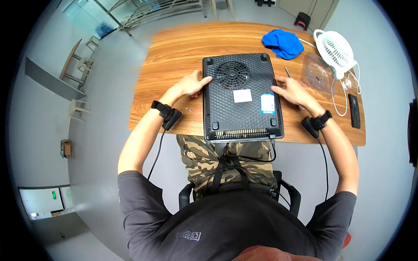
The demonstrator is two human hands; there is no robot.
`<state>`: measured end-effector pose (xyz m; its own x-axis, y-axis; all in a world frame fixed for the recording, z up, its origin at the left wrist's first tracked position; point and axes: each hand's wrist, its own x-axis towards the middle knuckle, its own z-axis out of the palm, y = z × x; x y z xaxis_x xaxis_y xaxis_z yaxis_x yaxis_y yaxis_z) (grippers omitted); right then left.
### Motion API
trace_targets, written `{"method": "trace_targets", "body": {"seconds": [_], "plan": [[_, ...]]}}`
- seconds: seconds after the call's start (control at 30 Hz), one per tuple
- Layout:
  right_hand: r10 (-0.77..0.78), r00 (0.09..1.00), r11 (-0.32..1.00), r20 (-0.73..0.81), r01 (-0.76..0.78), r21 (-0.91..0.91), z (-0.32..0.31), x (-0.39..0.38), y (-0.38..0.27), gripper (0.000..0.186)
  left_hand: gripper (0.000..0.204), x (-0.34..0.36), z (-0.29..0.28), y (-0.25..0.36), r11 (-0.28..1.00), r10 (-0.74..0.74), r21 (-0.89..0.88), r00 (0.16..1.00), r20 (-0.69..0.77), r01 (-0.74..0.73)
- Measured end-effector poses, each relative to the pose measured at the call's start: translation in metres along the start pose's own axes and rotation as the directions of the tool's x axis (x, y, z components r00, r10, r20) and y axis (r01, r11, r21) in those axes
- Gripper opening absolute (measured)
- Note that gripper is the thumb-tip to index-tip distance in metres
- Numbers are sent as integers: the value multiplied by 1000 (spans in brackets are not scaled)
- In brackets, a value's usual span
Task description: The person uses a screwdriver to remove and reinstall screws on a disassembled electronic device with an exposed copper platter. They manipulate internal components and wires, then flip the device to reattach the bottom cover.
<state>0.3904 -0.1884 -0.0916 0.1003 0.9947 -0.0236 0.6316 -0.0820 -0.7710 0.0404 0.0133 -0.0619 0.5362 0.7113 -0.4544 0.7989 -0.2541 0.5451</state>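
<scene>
A flat black appliance, by its looks an induction cooker, lies with its underside up at the table's near edge. Its round fan grille is at the far end, rubber feet sit at the corners, and a white and a blue-white label are stuck on it. My left hand grips its left edge, thumb on top, with the other fingers partly hidden. On the opposite edge my right hand holds on the same way. A black cord comes out at the near right corner. Beside my right hand lies a thin grey rod-shaped tool.
Small screw-like bits lie left of the cooker on the wooden table. Farther right are a blue cloth, a white fan with its cable, a clear plastic bag and a black bar-shaped piece.
</scene>
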Motion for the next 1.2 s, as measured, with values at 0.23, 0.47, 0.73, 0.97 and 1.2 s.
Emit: {"method": "trace_targets", "body": {"seconds": [0.23, 0.47, 0.73, 0.97, 1.2], "plan": [[170, 985, 846, 33, -129, -517, -54, -17, -19, 40, 32, -6, -40, -82, 962, 102, 264, 986, -136, -63], [344, 938, 658, -45, -275, -701, -36, -38, -1, 69, 22, -30, -27, -92, 911, 300, 290, 953, 26, -295], [259, 966, 706, -12, -198, -680, -35, -38, 38, 62, 26, -43, -8, -77, 906, 292, 284, 949, 116, -314], [67, 989, 765, -130, -135, -629, -59, -21, 7, 38, 13, -38, 4, -82, 900, 320, 294, 946, 52, -321], [-93, 986, 846, -137, 6, -533, -99, -5, -74, 37, 11, -40, 6, -84, 913, 278, 314, 960, -12, -260]]}}
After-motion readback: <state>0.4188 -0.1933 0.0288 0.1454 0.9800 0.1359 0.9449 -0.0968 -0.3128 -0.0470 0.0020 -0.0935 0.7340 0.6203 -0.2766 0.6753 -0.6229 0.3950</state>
